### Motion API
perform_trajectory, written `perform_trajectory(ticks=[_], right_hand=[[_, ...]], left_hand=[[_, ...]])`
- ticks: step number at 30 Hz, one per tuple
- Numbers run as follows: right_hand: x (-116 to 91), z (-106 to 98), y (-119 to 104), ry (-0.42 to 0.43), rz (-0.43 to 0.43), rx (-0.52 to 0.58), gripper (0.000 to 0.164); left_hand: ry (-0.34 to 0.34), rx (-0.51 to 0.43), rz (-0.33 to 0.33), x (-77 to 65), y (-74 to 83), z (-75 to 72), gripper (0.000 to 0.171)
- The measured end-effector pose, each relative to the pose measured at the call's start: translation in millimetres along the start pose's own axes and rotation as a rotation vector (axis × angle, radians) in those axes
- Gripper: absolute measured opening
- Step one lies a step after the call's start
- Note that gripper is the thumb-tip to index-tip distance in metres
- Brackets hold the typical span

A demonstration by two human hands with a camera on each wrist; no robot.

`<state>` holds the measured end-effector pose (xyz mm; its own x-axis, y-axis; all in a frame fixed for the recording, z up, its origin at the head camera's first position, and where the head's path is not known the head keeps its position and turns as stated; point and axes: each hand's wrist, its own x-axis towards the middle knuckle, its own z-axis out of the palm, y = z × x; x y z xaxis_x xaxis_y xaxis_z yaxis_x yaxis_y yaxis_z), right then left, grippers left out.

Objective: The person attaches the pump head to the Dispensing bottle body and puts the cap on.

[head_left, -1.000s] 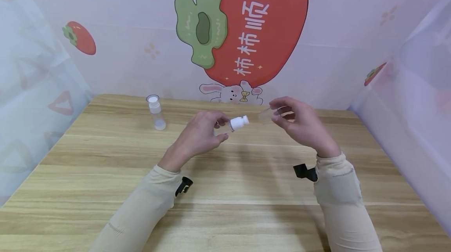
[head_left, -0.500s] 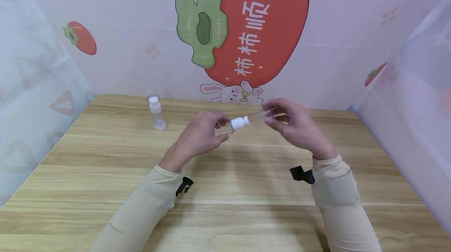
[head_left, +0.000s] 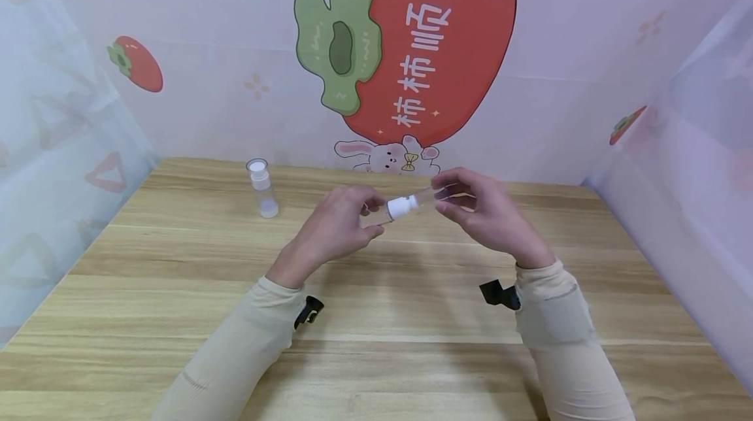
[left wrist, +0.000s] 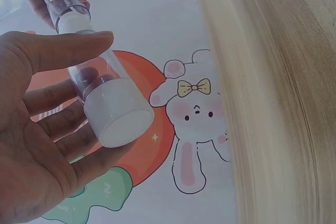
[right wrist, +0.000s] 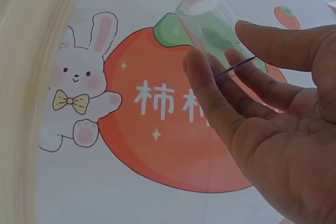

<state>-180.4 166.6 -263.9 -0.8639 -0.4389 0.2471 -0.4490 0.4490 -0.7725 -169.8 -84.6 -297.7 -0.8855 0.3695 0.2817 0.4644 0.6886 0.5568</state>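
Note:
My left hand point(head_left: 338, 221) grips a clear pump bottle by its body, the white pump head point(head_left: 400, 207) pointing right. In the left wrist view the white base of the pump bottle point(left wrist: 119, 113) faces the camera, thumb on one side and fingers on the other. A clear cap point(right wrist: 210, 24) is pinched between thumb and fingers of my right hand point(head_left: 485, 215). The cap's open end sits right at the tip of the white pump head, roughly in line with it. Both are held above the table.
Another clear pump bottle with a white top point(head_left: 261, 187) stands at the back left of the wooden table point(head_left: 376, 369). Printed cloth point(head_left: 223, 101) hangs behind the table's back edge and along both sides.
My right hand has moved left with the clear cap, closing the gap until the cap meets the pump head's tip. The left hand has stayed nearly still.

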Motion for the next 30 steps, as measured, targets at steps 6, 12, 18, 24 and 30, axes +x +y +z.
perform_trajectory(ticks=[6, 12, 18, 24, 30], right_hand=[[0, 4, 0, -0.007, -0.024, 0.014, 0.03], [1, 8, 1, -0.013, -0.045, 0.015, 0.029], [2, 11, 2, -0.027, -0.043, 0.01, 0.029], [3, 13, 2, -0.034, -0.045, -0.002, 0.03], [3, 16, 2, -0.032, -0.059, 0.004, 0.03]], left_hand=[[-0.005, 0.004, 0.006, -0.4, 0.8, -0.1, 0.036], [-0.007, 0.008, 0.004, -0.6, 1.3, -0.3, 0.035], [-0.008, 0.008, 0.008, -0.6, 2.4, -0.1, 0.036], [-0.011, 0.015, 0.01, -0.6, 2.9, -0.4, 0.036], [-0.017, 0.011, 0.012, -0.9, 3.3, -0.6, 0.036]])
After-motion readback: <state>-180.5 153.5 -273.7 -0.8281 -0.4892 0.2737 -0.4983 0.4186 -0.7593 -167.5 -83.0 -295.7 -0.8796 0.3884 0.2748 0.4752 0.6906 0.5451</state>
